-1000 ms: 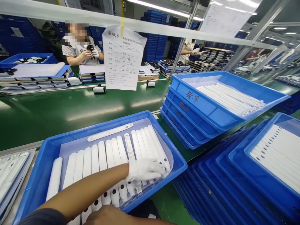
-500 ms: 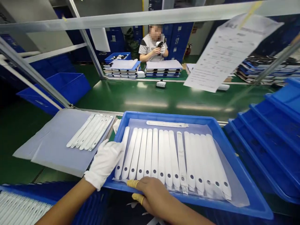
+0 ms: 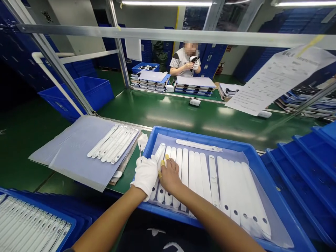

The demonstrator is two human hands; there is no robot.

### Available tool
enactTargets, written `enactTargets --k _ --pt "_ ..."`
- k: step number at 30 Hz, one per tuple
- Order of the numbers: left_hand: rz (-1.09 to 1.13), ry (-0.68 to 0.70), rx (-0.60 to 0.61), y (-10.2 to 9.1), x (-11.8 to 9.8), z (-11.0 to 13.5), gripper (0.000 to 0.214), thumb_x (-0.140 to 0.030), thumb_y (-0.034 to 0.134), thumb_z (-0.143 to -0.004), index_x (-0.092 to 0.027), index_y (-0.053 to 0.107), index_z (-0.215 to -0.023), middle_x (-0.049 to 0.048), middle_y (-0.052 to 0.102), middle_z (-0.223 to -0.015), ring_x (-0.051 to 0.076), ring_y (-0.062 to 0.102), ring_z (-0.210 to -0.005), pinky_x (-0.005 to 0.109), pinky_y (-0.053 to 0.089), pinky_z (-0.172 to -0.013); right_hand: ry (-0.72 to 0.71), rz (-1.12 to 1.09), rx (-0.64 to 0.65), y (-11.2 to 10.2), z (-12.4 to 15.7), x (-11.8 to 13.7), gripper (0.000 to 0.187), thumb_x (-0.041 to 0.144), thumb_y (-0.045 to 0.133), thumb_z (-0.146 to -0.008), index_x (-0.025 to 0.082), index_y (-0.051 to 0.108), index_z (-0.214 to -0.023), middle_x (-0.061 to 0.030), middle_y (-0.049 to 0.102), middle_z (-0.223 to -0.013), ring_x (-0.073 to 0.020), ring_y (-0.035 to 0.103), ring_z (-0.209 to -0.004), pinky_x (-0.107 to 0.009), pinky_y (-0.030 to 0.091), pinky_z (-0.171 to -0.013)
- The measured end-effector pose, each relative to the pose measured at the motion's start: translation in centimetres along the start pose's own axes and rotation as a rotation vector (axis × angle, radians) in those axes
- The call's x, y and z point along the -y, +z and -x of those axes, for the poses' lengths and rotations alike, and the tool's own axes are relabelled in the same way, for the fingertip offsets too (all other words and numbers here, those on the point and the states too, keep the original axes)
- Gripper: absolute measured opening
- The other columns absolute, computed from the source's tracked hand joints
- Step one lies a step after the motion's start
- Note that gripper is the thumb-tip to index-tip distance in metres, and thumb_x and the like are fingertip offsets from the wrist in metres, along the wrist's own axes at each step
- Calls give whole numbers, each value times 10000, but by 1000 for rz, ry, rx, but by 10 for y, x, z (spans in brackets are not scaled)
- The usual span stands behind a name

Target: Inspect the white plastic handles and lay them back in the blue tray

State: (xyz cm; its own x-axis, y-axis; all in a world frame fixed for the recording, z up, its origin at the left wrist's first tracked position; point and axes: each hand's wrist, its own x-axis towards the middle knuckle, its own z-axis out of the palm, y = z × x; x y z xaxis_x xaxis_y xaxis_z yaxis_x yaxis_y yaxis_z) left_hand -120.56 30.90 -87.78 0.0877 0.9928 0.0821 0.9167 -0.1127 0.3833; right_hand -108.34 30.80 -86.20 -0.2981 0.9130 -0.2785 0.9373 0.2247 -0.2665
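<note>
My left hand [image 3: 145, 175], in a white glove, is closed around the leftmost long white plastic strip [image 3: 160, 151] at the left side of a blue tray [image 3: 202, 134]. The strip's rounded top end sticks out above the glove; its middle is hidden. Beside it lies my right hand [image 3: 170, 175], bare apart from yellow finger covers, its fingers stretched over the neighbouring strips and touching near the glove. A row of white strips [image 3: 195, 171], several with a dark round hole near the lower end, fills the lined tray. One strip [image 3: 198, 145] lies crosswise along the back.
More strips [image 3: 112, 143] lie on a lined stack [image 3: 68, 150] at left. A filled blue tray [image 3: 36, 224] is at lower left, stacked blue trays [image 3: 301, 175] at right. A metal rail [image 3: 183, 34] and hanging paper [image 3: 275, 80] cross ahead. A person [image 3: 186, 61] sits opposite.
My right hand has moved from the tray's front edge up onto the left strips. My left hand has closed on the leftmost strip. The view has shifted left and up.
</note>
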Motion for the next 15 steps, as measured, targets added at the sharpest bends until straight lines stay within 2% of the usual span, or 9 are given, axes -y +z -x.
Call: enactTargets --k 3,6,7,9,12,13,15 --pt "170 -97 -27 -17 -1 -4 247 -160 525 -800 -90 704 -955 160 677 -809 343 639 -898 588 440 -914 9 4 -10 -7 1 0 476 233 484 -964 66 520 -1408 -253 460 -1483 -366 392 -1369 -526 358 -1099" --pt "410 -158 -58 -38 0 1 223 -330 489 -899 -183 639 -974 61 676 -831 237 663 -819 413 531 -813 21 -14 20 -11 -4 7 493 266 522 -966 52 507 -1410 -245 579 -1331 -338 513 -1251 -459 446 -1028" --pt "510 -181 -69 -46 0 5 264 -393 434 -940 -202 605 -1002 38 671 -843 204 665 -776 365 550 -748 36 -24 34 -12 -7 11 509 280 537 -965 45 495 -1414 -244 597 -1297 -331 545 -1214 -446 475 -992" --pt "853 -272 -101 -60 2 17 298 -486 406 -961 -231 544 -1031 0 648 -863 163 662 -712 304 564 -641 89 -51 65 -12 -15 20 521 310 577 -957 59 492 -1405 -227 611 -1273 -319 590 -1161 -449 511 -940" --pt "1479 -494 -110 -78 4 39 282 -480 613 -885 -264 521 -1041 -42 619 -848 107 634 -609 225 552 -536 173 -127 105 -12 -28 29 534 326 676 -905 119 518 -1371 -173 596 -1318 -310 595 -1177 -496 506 -963" --pt "1604 -548 -95 -83 5 45 317 -460 681 -850 -269 528 -1051 -46 626 -847 89 613 -565 203 541 -501 193 -167 114 -12 -31 30 545 316 705 -884 137 523 -1365 -158 589 -1333 -311 585 -1197 -514 495 -983" --pt "1686 -555 -69 -87 6 57 398 -438 755 -807 -281 522 -1089 -32 667 -912 58 559 -483 171 508 -422 221 -278 119 -12 -36 30 550 295 728 -864 160 528 -1358 -141 571 -1361 -317 561 -1231 -544 471 -1016"
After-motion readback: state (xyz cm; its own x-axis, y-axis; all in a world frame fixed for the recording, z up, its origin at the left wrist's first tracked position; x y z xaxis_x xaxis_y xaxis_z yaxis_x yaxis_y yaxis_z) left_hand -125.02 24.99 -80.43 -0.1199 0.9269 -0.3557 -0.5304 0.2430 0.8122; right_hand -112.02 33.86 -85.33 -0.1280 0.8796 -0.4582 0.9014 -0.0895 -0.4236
